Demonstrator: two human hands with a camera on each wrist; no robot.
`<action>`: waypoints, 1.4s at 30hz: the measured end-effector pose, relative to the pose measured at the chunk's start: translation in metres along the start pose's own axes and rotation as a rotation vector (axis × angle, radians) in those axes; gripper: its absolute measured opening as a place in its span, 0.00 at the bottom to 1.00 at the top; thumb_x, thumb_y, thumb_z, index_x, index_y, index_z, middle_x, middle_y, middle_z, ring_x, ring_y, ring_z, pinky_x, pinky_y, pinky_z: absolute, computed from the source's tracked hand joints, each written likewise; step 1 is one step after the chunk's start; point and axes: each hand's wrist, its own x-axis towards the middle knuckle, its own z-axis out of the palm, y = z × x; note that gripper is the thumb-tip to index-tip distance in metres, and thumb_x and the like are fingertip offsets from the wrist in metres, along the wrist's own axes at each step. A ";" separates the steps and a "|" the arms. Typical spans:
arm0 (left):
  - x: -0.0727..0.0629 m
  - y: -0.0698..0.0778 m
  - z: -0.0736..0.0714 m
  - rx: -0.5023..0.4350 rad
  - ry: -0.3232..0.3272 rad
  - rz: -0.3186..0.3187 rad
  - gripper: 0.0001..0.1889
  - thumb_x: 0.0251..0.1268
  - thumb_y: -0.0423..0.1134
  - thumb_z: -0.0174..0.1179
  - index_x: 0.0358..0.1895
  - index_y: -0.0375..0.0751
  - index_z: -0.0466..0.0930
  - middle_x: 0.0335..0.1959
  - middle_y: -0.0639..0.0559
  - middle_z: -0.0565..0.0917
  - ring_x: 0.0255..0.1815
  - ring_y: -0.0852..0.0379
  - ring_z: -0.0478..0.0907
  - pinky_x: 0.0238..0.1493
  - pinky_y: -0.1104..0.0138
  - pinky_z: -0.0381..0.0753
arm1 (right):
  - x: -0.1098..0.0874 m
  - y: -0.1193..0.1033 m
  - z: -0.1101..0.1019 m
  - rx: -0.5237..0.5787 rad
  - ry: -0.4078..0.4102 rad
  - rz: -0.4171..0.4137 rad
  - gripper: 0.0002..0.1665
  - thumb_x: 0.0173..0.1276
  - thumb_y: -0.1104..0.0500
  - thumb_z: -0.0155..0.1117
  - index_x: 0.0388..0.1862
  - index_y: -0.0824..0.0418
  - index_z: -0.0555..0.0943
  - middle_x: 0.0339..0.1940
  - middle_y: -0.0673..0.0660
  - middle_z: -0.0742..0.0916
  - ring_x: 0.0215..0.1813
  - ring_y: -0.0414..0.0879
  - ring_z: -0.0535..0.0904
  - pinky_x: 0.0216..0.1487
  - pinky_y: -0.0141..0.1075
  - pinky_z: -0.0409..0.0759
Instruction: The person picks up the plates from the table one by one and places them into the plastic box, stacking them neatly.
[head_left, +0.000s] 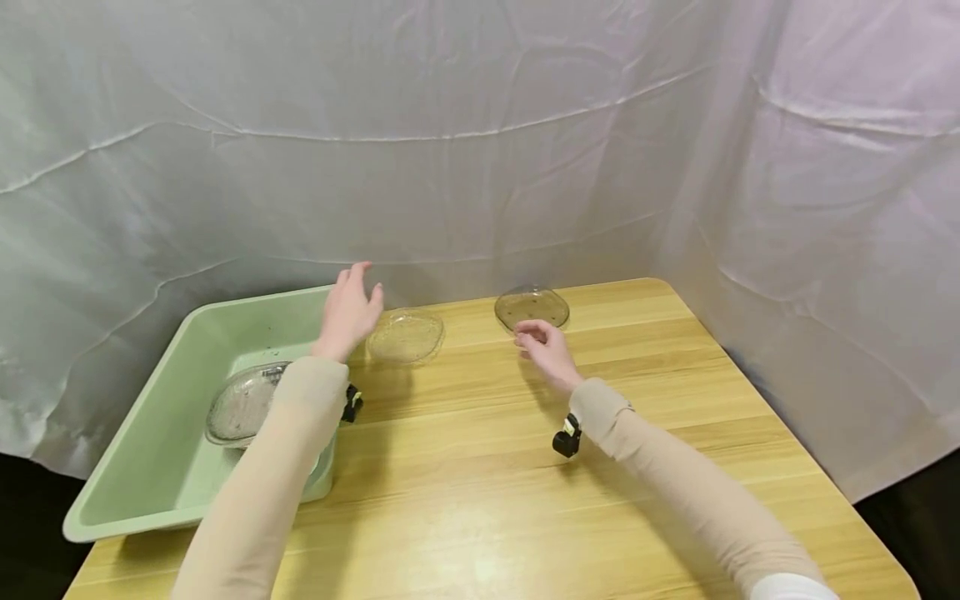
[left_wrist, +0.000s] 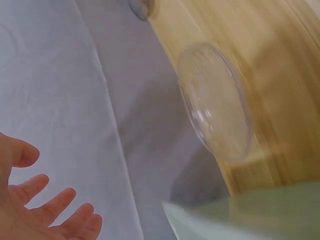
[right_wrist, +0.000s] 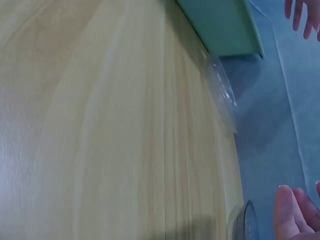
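My left hand (head_left: 347, 310) hovers over the right rim of a pale green tub (head_left: 142, 433), fingers spread and holding nothing. Just right of it, a clear transparent plate (head_left: 405, 337) lies at the table's back edge; the left wrist view shows the same plate (left_wrist: 215, 100) apart from the fingers (left_wrist: 52, 206). My right hand (head_left: 549, 354) is raised in front of a smoky brown transparent plate (head_left: 532, 307), thumb and fingers loosely bent with nothing seen between them. Inside the tub rests a transparent oval dish (head_left: 242, 408), partly hidden by my left forearm.
The wooden table (head_left: 480, 483) stretches between and in front of both arms. A grey cloth curtain (head_left: 465, 192) hangs right behind its back edge and along the right side. The tub's left side reaches past the table's left edge.
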 end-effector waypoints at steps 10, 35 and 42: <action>0.002 0.035 0.037 -0.040 -0.014 0.045 0.28 0.78 0.44 0.46 0.76 0.41 0.59 0.75 0.34 0.66 0.72 0.33 0.67 0.75 0.44 0.66 | 0.015 -0.003 -0.036 0.125 0.116 0.194 0.24 0.78 0.64 0.50 0.70 0.68 0.68 0.56 0.61 0.81 0.59 0.51 0.79 0.54 0.26 0.84; -0.030 0.048 0.128 0.071 -0.121 0.160 0.24 0.78 0.40 0.48 0.74 0.45 0.64 0.72 0.41 0.71 0.71 0.37 0.70 0.76 0.48 0.67 | 0.039 0.010 -0.043 -0.044 0.195 0.278 0.31 0.75 0.62 0.48 0.77 0.59 0.63 0.66 0.66 0.75 0.60 0.56 0.79 0.63 0.43 0.82; -0.037 0.042 0.138 0.063 -0.115 0.183 0.23 0.77 0.39 0.50 0.72 0.45 0.67 0.70 0.41 0.73 0.72 0.38 0.69 0.77 0.46 0.64 | 0.043 0.014 -0.044 -0.163 0.155 0.293 0.34 0.75 0.61 0.49 0.79 0.56 0.61 0.63 0.66 0.77 0.50 0.52 0.79 0.57 0.39 0.82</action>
